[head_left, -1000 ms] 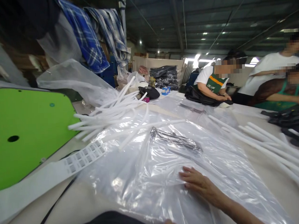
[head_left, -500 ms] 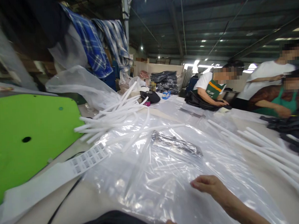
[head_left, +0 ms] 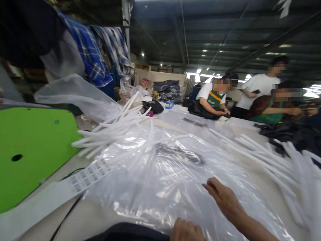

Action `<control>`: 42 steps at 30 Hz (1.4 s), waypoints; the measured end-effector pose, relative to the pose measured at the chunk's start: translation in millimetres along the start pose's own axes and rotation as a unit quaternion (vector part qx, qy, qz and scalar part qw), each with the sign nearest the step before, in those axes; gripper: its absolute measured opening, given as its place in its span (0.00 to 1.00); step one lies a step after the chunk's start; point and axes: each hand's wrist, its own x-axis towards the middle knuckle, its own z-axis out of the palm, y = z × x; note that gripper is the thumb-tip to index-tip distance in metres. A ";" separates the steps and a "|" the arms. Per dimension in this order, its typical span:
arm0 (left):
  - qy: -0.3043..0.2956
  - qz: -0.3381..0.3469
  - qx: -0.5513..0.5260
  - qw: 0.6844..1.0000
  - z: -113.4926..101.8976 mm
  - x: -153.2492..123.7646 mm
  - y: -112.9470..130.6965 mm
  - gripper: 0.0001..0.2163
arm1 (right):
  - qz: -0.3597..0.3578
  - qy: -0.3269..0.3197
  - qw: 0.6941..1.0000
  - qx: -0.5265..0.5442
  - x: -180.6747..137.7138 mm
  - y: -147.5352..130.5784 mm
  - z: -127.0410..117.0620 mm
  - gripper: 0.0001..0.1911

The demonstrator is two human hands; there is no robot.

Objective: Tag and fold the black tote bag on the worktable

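Clear plastic sheeting (head_left: 152, 191), wrinkled and shiny, covers the middle of the table in front of me. My right hand (head_left: 223, 195) is above its right part, fingers curled and thumb near the fingertips; whether a film edge is between them cannot be made out. At the bottom edge, my left hand (head_left: 187, 232) is closed in a fist, knuckles up, over the near side of the plastic. Black cloth (head_left: 122, 236) lies right beside that fist; what the fingers hold is hidden. A dark flat item (head_left: 180, 154) shows at the sheeting's far part.
White foam tubes lie in a left bundle (head_left: 113, 125) and a right bundle (head_left: 259, 155). A green panel (head_left: 32, 149) stands at left, near a white label strip (head_left: 91, 175). Across the table, a person in a green vest (head_left: 215, 99) and two others work beside dark cloth (head_left: 303, 136).
My left hand has come up further into view as a fist. The right hand has risen slightly, its fingers pointing more upward. The view has turned right, showing more tubes there.
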 end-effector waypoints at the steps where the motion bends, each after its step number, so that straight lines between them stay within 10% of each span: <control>1: 0.047 0.012 0.017 0.999 -2.4 -1.0 1.1 0.07 | -0.015 0.012 1.000 -0.017 -4.2 1.3 -0.2 0.19; 6: 0.349 0.030 0.086 0.933 -38.9 -18.4 -1.1 0.09 | -0.088 0.031 0.994 -0.062 -21.6 5.0 -1.6 0.17; 10: 0.457 -0.052 0.138 0.877 -69.7 -21.7 -13.9 0.16 | -0.152 0.039 0.983 -0.094 -28.0 1.2 -4.0 0.17; 22: 0.048 -0.120 0.106 0.986 -149.4 -6.2 -43.0 0.09 | -0.301 0.056 0.936 -0.174 -34.0 -2.6 -21.7 0.19; 42: -0.057 -0.110 -0.043 0.991 -136.2 3.0 -35.5 0.24 | -0.266 0.085 0.945 -0.169 -40.8 14.7 -17.3 0.21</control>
